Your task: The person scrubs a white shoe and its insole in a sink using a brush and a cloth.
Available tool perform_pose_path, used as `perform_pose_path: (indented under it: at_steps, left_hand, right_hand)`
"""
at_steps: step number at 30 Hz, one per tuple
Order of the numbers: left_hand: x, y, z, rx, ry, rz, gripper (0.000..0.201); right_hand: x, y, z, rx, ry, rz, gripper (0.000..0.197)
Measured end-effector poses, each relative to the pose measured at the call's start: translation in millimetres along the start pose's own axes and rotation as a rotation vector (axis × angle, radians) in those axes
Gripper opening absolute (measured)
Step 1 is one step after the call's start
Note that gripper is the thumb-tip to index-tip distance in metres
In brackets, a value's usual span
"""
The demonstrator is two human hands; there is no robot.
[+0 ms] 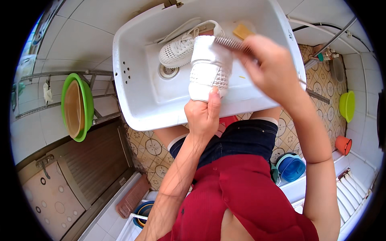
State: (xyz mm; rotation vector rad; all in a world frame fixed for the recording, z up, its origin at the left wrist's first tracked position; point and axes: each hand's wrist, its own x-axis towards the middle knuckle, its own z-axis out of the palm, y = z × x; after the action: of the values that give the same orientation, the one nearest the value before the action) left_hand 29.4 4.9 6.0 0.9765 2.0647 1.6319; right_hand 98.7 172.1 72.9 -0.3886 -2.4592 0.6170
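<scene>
Over a white sink (140,116) my left hand (203,114) grips a white perforated sneaker (209,72) by its lower end, thumb laid along it. My right hand (269,66), slightly blurred, is closed around a brush (231,44) whose bristles meet the sneaker's upper right side. A second white sneaker (179,50) with laces lies in the basin, behind and left of the held one, near the drain (169,71). Toward the back right of the basin is a yellowish block (242,30), perhaps soap or a sponge; what it is made of I cannot tell.
At left, a green basin (89,104) with a brown one (74,109) inside hangs on a metal rack (104,118). A blue bucket (291,168) stands on the right, beyond my legs. A yellow-green basin (346,106) and an orange pot (343,144) are by the right wall.
</scene>
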Motion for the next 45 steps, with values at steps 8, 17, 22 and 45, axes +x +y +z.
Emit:
perform_pose_path:
  at_steps: [8,17,22,45]
  left_hand:
    - [1.6,1.1,4.0,-0.004,-0.026,0.006,0.031]
    - [4.1,3.8,6.2,0.048,-0.026,0.134,0.014]
    - [6.8,6.5,7.5,0.081,-0.024,0.115,0.011]
    - [0.8,8.1,8.1,-0.406,-0.093,-0.23,0.03]
  right_hand:
    - [3.3,1.9,-6.5,-0.099,-0.005,-0.05,0.007]
    - [0.3,-2.1,-12.2,-0.149,-0.034,-0.032,0.007]
    - [-24.1,-41.6,-9.3,-0.032,-0.253,-0.109,0.005]
    - [-45.3,-26.7,-4.4,0.097,-0.09,0.122,0.011]
